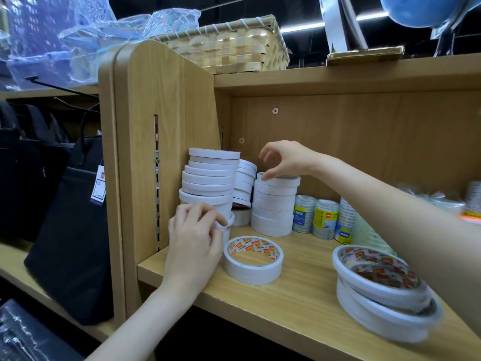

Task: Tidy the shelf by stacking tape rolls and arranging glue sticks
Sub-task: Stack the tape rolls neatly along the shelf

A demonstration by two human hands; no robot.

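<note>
White tape rolls stand in stacks at the back left of the wooden shelf [286, 303]. My left hand [194, 246] curls against the base of the tall leaning stack [208, 183], its fingers on a low roll there. My right hand [282, 158] hovers over the middle stack [274, 207], thumb and finger touching its top roll. A shorter tilted stack [244, 182] leans behind. One loose white roll [253, 260] with a red-orange core lies flat in front. A slanted pile of larger rolls [380, 290] sits at the front right. No glue sticks show clearly.
Packs of clear tape [322, 217] stand in a row to the right of the stacks. A wooden side panel [161, 142] bounds the shelf on the left. A woven basket [234, 45] sits on top. Dark bags [67, 230] hang on the neighbouring shelf.
</note>
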